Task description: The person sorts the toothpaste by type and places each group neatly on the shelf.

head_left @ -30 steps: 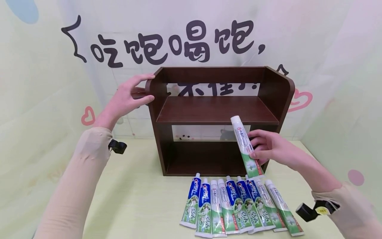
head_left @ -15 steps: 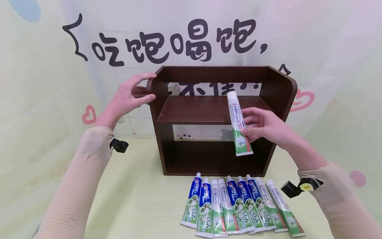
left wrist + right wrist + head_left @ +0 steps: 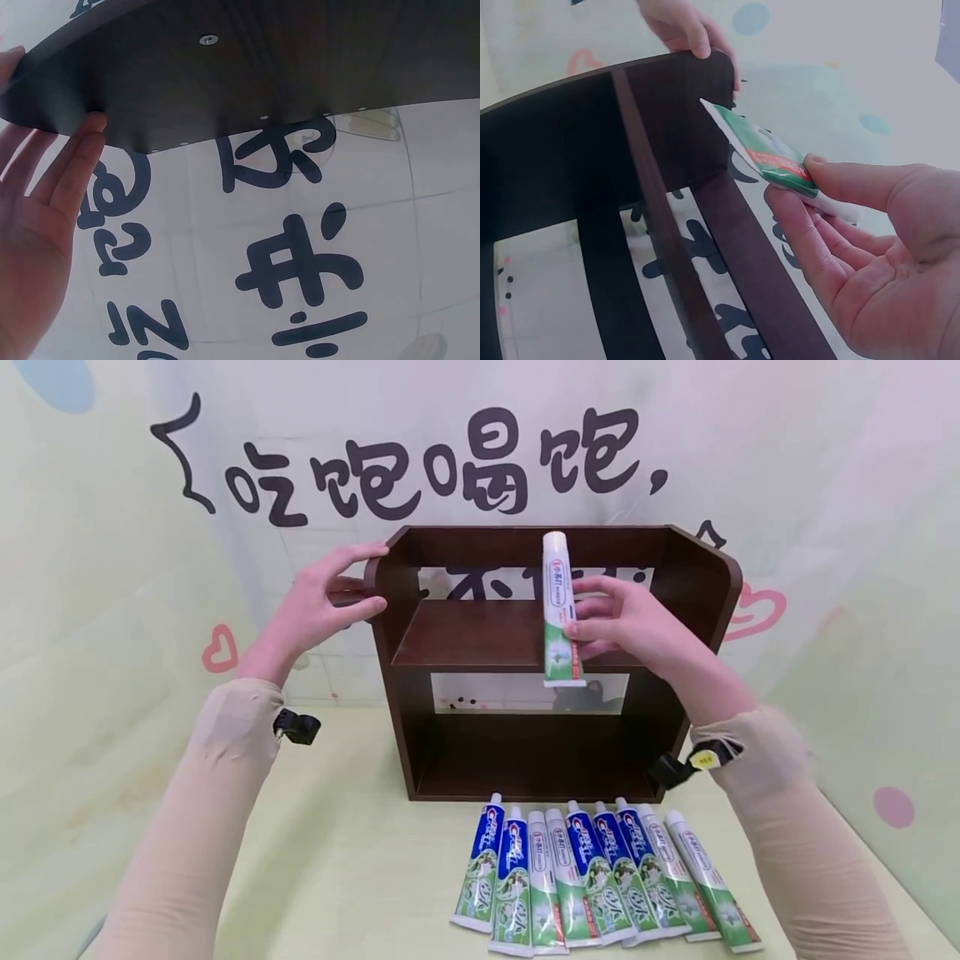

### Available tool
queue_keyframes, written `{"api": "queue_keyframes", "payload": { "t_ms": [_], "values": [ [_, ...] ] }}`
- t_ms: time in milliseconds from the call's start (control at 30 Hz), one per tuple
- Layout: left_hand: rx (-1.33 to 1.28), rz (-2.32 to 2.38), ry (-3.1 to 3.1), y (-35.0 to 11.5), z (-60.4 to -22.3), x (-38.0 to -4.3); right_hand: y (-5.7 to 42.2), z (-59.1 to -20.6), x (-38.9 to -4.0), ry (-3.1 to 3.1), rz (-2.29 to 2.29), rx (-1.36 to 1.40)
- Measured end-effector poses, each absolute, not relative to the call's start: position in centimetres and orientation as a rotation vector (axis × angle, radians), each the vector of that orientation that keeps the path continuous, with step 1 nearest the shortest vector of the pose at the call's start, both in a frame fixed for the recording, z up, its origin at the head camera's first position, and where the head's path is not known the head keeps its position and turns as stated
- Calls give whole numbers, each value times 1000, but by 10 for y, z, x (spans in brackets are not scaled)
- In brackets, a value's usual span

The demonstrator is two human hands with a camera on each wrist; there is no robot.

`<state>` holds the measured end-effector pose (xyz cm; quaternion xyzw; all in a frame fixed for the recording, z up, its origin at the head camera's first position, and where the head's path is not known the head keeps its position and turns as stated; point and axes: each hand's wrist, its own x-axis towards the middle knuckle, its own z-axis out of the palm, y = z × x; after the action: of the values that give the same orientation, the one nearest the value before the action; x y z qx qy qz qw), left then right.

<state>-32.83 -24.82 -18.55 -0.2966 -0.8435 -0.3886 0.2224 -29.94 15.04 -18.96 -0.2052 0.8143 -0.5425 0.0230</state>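
Observation:
A white-and-green toothpaste tube (image 3: 558,610) is held upright, cap up, in front of the upper tier of a dark brown two-tier shelf (image 3: 525,639). My right hand (image 3: 618,618) pinches its lower half between thumb and fingers; the right wrist view shows the tube's flat crimped end (image 3: 731,139) pointing away from the palm. My left hand (image 3: 322,597) holds the upper corner of the shelf's left side panel. From the left wrist view, some fingers (image 3: 79,161) touch the panel's outer face while another digit reaches over its edge.
On the pale table (image 3: 330,843), a fanned row of several toothpaste tubes lies in front of the shelf, blue-and-green ones (image 3: 512,877) among white-and-green ones (image 3: 712,881). Behind stands a wall covering (image 3: 315,410) with large black characters.
My right hand has raised the toothpaste tube from above the row to the upper tier, moving left and turning it more upright. The left hand stays on the shelf's side panel.

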Motion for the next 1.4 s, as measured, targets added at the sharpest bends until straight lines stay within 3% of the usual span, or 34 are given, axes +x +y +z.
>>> {"api": "queue_keyframes", "payload": {
  "t_ms": [733, 1067, 1400],
  "values": [
    [-790, -1102, -2338, -253, -187, -326, 71, -160, -372, 2398, -1977, -794],
    [-790, -1082, -2336, -252, -186, -327, 31, -166, -382, 2302, -2112, -824],
    [-776, -1072, -2354, -247, -185, -327, 2, -190, -388, 2179, -2193, -671]
  ]
}}
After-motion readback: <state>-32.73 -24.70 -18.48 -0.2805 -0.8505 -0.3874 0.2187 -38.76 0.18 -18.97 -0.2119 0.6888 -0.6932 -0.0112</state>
